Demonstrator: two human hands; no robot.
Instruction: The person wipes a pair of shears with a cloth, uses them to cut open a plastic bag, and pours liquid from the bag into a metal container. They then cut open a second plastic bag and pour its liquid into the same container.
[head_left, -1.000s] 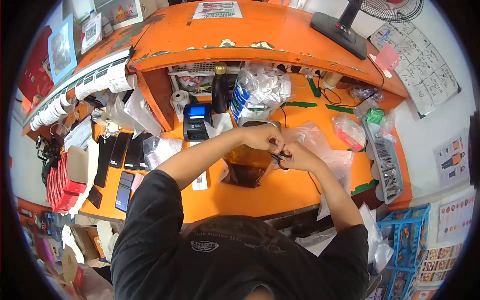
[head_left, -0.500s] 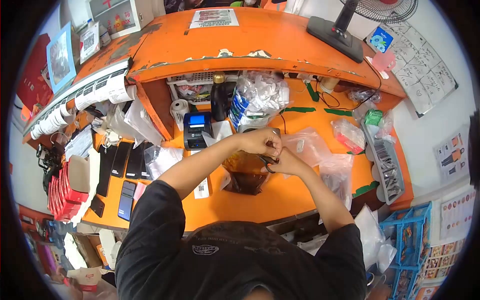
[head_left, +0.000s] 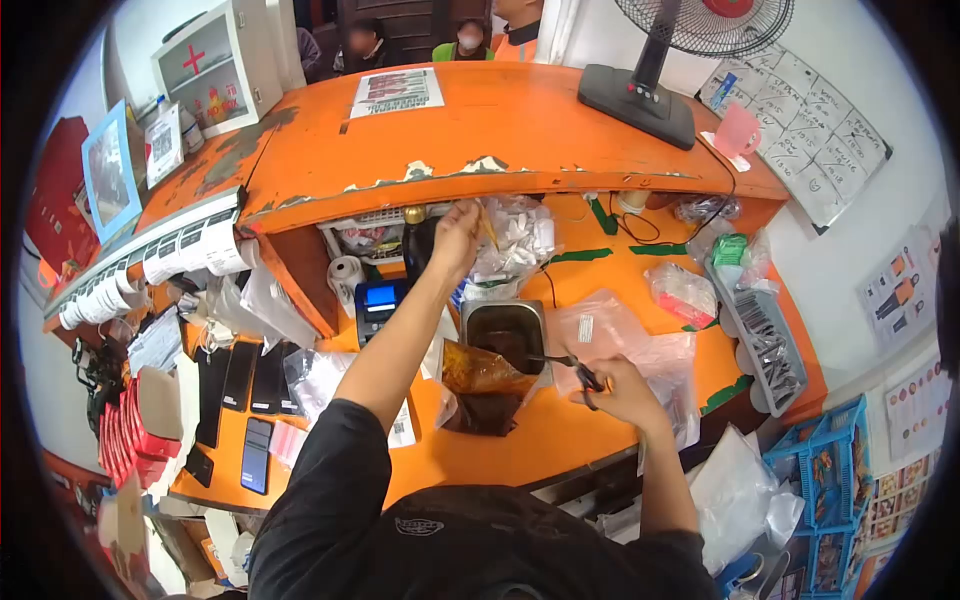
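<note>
Now pinching one yellowish piece (head_left: 489,227) in the raised, outstretched left hand (head_left: 458,236); holding one pair of scissors (head_left: 574,370) in the lower right hand (head_left: 625,393), curled around the handles. Having one bag of dark liquid (head_left: 484,390) left of that hand on the orange counter (head_left: 560,440), one metal container (head_left: 503,318) just beyond, one fan (head_left: 640,100) farther off.

bright, with dark warped edges.

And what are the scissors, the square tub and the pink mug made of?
The scissors seem metal-bladed, dark and slim, with black, probably plastic handles. The square tub looks like stainless steel: its grey rim shines. The pink mug looks see-through, so probably smooth plastic, maybe glass.
</note>
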